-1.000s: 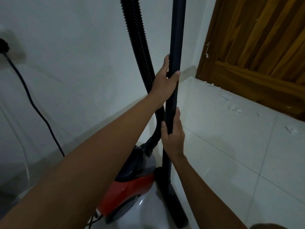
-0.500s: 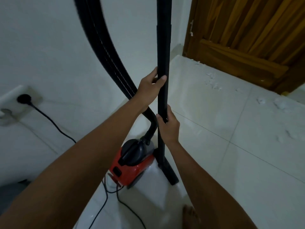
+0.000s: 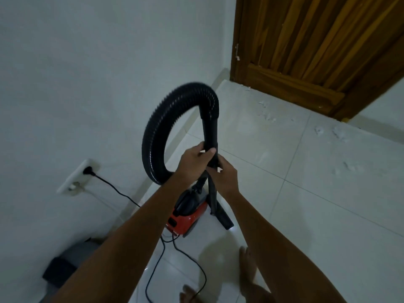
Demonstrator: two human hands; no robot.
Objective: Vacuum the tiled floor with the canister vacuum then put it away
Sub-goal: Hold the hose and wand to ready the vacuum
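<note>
By the wall | wand [image 3: 211,189] upright | both hands [image 3: 193,159] gripping it

Canister vacuum [image 3: 185,217] on tiled floor [image 3: 306,215]. Left of it, wall socket [image 3: 76,178] with plug. Right beside it, floor nozzle [image 3: 223,217]. Above it, hose [image 3: 157,136] looping. Behind it, far right, wooden door [image 3: 317,47]; paper scraps [image 3: 328,134] before that.

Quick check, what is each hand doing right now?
Left hand: grips the wand just below the hose cuff.
Right hand: grips the wand right below the left hand.
</note>
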